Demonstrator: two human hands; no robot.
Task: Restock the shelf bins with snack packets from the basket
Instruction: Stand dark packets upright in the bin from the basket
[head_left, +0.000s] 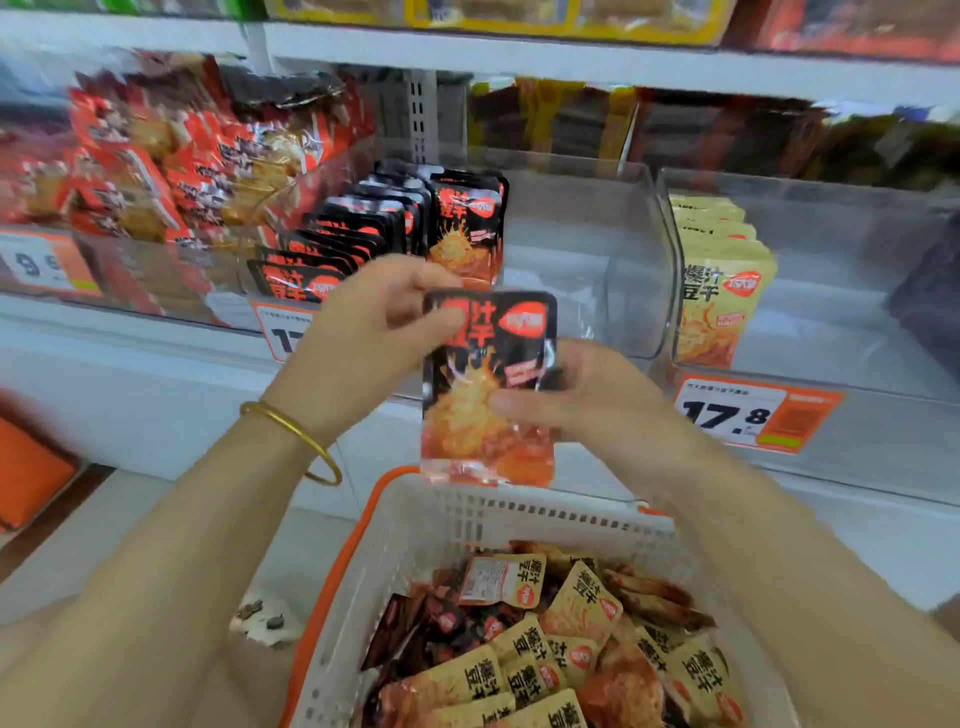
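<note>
Both hands are holding one black packet (488, 384) upright, long axis vertical: left hand (363, 332) is pinching its top left corner, right hand (587, 395) is clamping the right edge, thumb on the front. Matching black row (374, 234) in the shelf bin (613, 249) is sitting just beyond and above the left fingertips (left hand nearer), basket (519, 506) lying below both hands

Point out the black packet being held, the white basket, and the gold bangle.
black packet (470, 384), head view, its printed front
white basket (545, 525), head view, its far wall
gold bangle (298, 434), head view, band over the left wrist
</note>
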